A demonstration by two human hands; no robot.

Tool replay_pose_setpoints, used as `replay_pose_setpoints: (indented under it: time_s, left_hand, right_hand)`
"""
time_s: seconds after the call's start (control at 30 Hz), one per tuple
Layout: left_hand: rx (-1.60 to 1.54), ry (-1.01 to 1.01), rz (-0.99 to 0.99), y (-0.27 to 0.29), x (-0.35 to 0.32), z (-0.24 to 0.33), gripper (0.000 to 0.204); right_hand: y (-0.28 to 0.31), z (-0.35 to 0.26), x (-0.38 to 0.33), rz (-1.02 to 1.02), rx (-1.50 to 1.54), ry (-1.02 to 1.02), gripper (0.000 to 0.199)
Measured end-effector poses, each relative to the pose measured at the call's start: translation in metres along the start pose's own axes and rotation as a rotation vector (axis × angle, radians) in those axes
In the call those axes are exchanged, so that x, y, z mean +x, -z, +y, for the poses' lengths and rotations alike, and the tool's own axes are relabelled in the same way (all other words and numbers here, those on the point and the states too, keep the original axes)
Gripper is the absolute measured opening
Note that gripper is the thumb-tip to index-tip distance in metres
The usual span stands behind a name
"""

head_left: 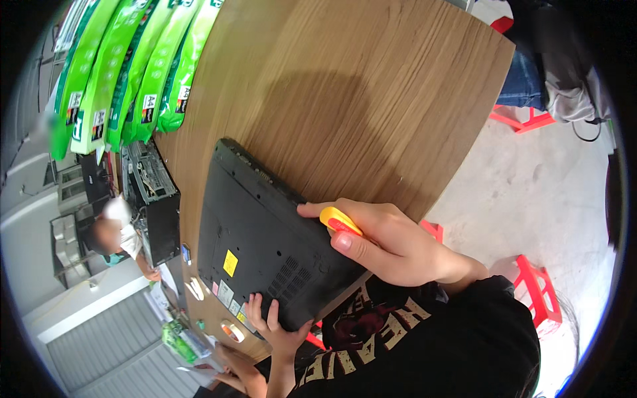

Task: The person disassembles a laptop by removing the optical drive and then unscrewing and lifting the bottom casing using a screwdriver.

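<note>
black t-shirt (431,338) fills five o'clock; the right hand (398,245), fingers clenched, grasps a yellow-and-red tool handle (333,215) at three o'clock of an upturned laptop (255,225) on the worktop (398,86); left hand (283,339), unclenched, touches its six-o'clock side.

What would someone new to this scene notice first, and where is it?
Probably the bright green packs stacked at the upper left, the boldest patch of colour. Next, the black laptop lying underside up in the middle of the wooden table, with the left hand resting on it. Then the small yellow-and-red handle in the right hand, at the laptop's edge.
</note>
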State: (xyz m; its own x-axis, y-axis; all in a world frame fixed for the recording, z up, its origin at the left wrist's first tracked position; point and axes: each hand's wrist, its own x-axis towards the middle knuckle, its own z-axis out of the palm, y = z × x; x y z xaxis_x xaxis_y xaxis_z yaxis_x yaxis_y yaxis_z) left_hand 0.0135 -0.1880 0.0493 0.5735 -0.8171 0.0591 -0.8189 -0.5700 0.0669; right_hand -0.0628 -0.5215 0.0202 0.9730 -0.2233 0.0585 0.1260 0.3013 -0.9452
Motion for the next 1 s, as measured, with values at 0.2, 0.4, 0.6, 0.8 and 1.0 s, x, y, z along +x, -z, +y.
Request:
replay_pose_setpoints:
  time_s: [0.2,0.4,0.6,0.8,1.0]
  left_hand:
    - [0.053,-0.025,0.005,-0.001,-0.005,-0.007,0.084]
    - [0.01,-0.02,0.145,-0.011,-0.014,-0.009,0.088]
    - [-0.018,-0.028,0.143,-0.01,-0.013,-0.017,0.083]
    - [0.026,-0.063,0.162,-0.012,0.0,-0.032,0.074]
    - [0.032,-0.118,0.106,-0.005,0.0,-0.037,0.076]
  right_hand:
    - [0.005,0.013,0.004,0.236,0.474,0.228,0.036]
    - [0.005,0.008,0.004,0.359,0.762,0.026,0.055]
    - [-0.003,0.021,0.003,0.438,0.802,0.35,0.031]
    - [-0.005,0.023,-0.002,0.441,0.733,0.435,0.015]
    - [-0.001,0.016,-0.005,0.351,0.523,0.286,0.027]
